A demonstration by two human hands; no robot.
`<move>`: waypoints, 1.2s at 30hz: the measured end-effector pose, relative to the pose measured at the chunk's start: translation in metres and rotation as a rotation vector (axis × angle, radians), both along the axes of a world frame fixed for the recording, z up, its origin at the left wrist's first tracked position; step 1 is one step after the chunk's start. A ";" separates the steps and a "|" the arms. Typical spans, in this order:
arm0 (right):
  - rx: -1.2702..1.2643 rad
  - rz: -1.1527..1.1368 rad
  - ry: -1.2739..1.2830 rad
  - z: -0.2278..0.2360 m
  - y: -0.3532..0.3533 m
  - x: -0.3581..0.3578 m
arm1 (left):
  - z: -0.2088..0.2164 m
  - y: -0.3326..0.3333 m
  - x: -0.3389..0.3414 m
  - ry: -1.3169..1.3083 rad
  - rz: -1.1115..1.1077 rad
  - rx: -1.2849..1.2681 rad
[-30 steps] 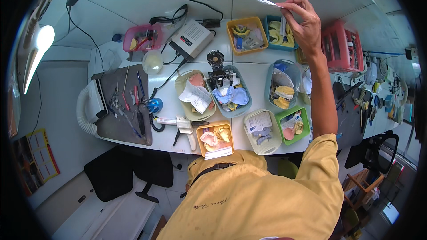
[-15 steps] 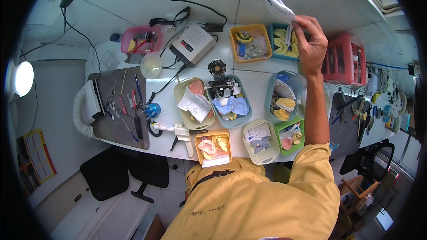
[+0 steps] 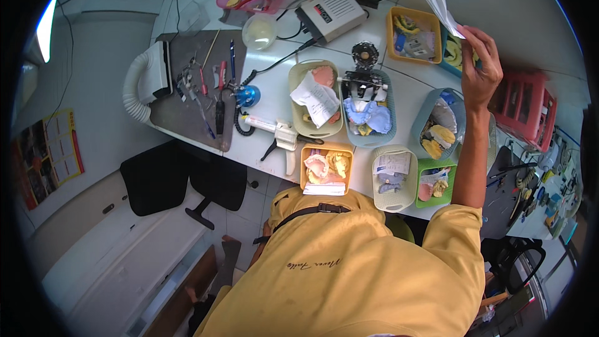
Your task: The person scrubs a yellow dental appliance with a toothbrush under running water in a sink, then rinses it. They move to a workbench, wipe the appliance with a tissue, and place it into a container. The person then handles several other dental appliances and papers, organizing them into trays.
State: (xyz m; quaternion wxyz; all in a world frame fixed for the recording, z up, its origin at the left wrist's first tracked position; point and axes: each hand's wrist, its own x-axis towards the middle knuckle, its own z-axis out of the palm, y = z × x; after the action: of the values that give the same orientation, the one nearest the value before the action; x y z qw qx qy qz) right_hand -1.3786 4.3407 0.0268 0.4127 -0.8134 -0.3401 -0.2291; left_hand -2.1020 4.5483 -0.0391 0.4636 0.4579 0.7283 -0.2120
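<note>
My right hand [image 3: 480, 65] is raised over the back right of the bench, fingers closed on the lower end of some folded white paper slips [image 3: 444, 14]. Below the slips are a yellow basket [image 3: 392, 40] and a blue basket partly hidden by my hand. My right forearm passes beside a blue-grey basket [image 3: 419, 118] that holds yellow and white dental casts. Nearer my body, a green basket [image 3: 450, 205] and a cream basket [image 3: 377, 196] hold small casts and papers. My left hand cannot be seen.
A small orange basket [image 3: 304, 171] with casts sits at the front edge beside a dispensing gun [image 3: 287, 135]. Behind are a cream basket [image 3: 296, 115], a blue basket [image 3: 368, 140] with a black articulator [image 3: 365, 84], and a white control box [image 3: 331, 15]. Red drawers [image 3: 521, 109] stand right.
The view has swung, so the bench sits higher and further right in the picture. My right hand still grips the paper slips, which have fanned apart slightly.
</note>
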 end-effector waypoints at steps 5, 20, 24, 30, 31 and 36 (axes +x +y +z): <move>-0.434 0.185 0.202 -0.060 -0.015 0.010 | 0.012 0.018 -0.005 0.024 -0.038 0.009; -0.787 0.166 0.581 0.013 -0.110 -0.096 | -0.074 0.021 0.013 -0.106 -0.071 -0.098; -0.885 0.103 0.529 -0.001 -0.121 -0.130 | -0.102 0.020 0.022 -0.175 -0.084 -0.129; -0.975 0.089 0.437 -0.019 -0.128 -0.136 | -0.123 0.022 0.022 -0.291 -0.115 -0.154; -0.979 0.106 0.447 -0.017 -0.129 -0.134 | -0.125 0.024 0.021 -0.315 -0.122 -0.159; -0.998 0.145 0.458 -0.011 -0.131 -0.129 | -0.098 0.044 0.041 -0.294 -0.411 -0.159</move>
State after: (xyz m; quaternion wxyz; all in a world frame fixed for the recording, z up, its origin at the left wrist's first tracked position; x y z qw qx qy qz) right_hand -1.5076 4.2099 0.0155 0.0551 -0.9138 -0.3639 0.1718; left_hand -2.0615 4.5921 -0.1368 0.5463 0.5843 0.5257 -0.2895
